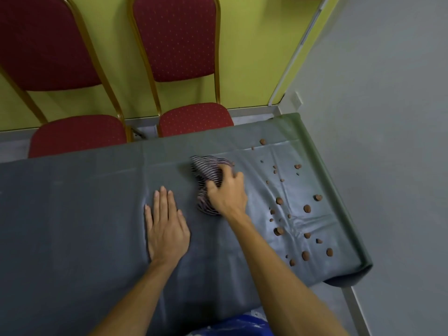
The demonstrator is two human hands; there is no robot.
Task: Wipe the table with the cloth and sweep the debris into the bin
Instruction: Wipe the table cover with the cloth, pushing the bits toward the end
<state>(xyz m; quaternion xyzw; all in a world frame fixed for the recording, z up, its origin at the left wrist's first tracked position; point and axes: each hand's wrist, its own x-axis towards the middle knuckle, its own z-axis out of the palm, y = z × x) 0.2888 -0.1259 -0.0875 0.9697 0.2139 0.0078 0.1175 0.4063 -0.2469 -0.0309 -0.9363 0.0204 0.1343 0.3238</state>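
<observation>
On the grey table (72, 202) the left hand (167, 226) lies flat, the right hand (228, 192) grips the cloth (206, 167) near the far edge and should press it low toward the crumbs (307, 208).

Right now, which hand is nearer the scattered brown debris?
Right. The right hand, gripping the striped cloth, is left of the debris; the left hand lies flat farther left.
</observation>
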